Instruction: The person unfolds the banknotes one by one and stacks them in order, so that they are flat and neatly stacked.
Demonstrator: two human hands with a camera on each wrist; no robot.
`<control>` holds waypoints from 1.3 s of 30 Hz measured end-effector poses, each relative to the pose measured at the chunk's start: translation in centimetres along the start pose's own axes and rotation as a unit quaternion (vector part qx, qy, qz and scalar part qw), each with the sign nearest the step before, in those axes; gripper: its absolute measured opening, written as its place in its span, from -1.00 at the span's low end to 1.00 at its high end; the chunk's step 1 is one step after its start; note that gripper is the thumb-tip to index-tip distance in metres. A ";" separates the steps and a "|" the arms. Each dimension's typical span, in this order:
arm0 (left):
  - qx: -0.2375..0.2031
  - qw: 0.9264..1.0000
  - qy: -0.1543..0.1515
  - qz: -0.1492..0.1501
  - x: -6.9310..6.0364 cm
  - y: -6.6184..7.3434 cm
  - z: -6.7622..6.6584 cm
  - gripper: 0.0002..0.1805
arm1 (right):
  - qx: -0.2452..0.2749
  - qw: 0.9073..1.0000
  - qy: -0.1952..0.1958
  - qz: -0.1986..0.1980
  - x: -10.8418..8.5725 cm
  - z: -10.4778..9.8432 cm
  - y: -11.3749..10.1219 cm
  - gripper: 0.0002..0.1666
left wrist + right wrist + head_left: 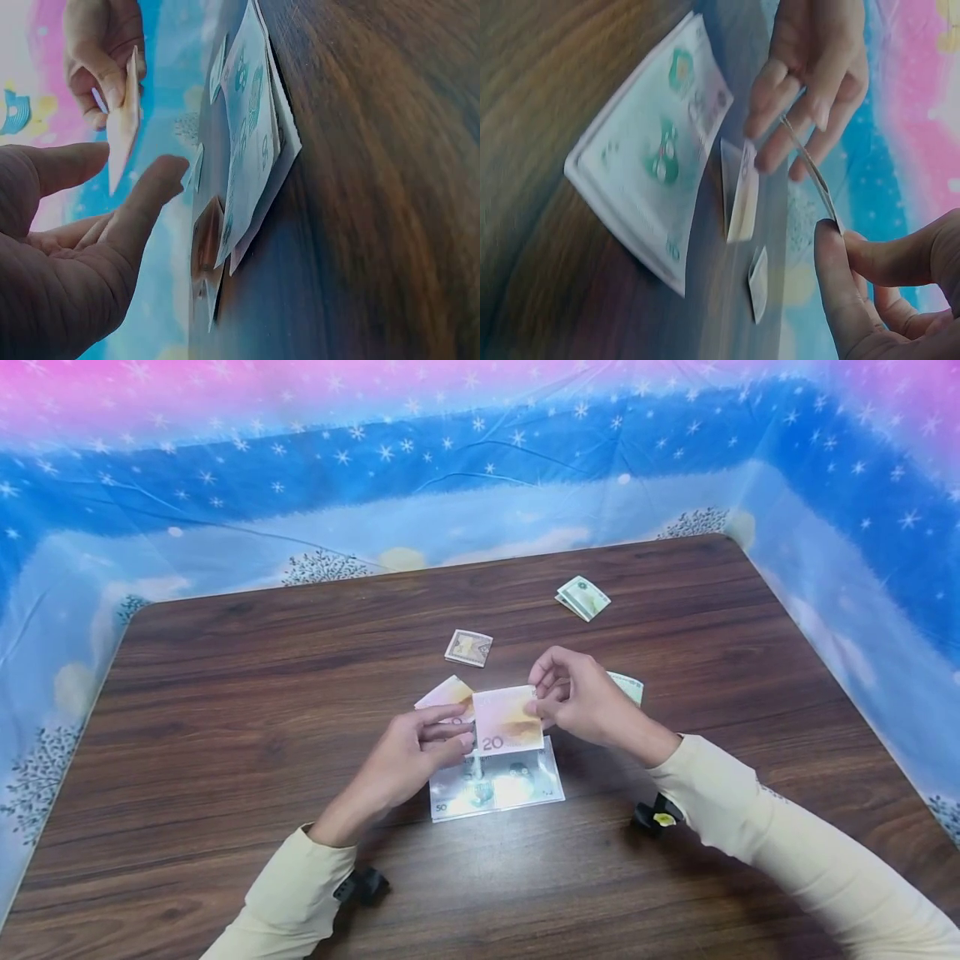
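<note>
A folded pink-and-yellow note marked 20 is pinched at its right edge by my right hand, held above a stack of green notes marked 50. My left hand is beside its left edge, thumb and fingers spread; in the left wrist view the left hand stands apart from the folded note. Another folded pink note lies behind the left fingers. In the right wrist view the right hand pinches the note's end, with the stack on the table.
On the brown wooden table, a small folded brownish note lies behind the hands. A folded green note is farther back, and another green note is partly hidden by the right hand. A patterned blue-and-pink cloth surrounds the table.
</note>
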State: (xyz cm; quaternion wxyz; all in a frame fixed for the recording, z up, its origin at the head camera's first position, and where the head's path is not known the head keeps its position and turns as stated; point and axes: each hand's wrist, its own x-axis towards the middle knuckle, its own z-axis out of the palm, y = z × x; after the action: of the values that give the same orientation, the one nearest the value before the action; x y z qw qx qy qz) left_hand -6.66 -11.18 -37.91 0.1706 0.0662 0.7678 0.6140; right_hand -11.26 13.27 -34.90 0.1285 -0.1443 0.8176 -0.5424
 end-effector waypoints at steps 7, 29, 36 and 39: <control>-0.095 0.994 -0.005 -0.061 0.3 -0.1 0.1 -0.52 | 0.019 1.000 -0.013 0.005 -0.4 1.0 -0.3 -0.68; -0.172 0.983 0.030 -0.059 0.3 0.7 0.2 -0.59 | 0.055 0.997 0.004 0.049 -0.3 2.5 1.2 -0.67; -0.168 0.985 -0.004 -0.040 0.3 0.8 0.4 -0.50 | 0.104 0.989 -0.037 0.097 -0.8 2.9 0.6 -0.38; -0.164 0.986 -0.014 -0.037 0.3 0.8 0.5 -0.46 | 0.124 0.985 -0.056 0.103 -1.0 3.0 0.6 -0.32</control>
State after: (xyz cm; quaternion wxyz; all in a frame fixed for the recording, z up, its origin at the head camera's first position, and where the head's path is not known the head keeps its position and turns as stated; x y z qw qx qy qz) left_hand -6.88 -10.47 -37.29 0.2128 0.0173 0.6560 0.7239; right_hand -9.32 11.25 -36.55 0.2461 -0.0721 0.7462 -0.6144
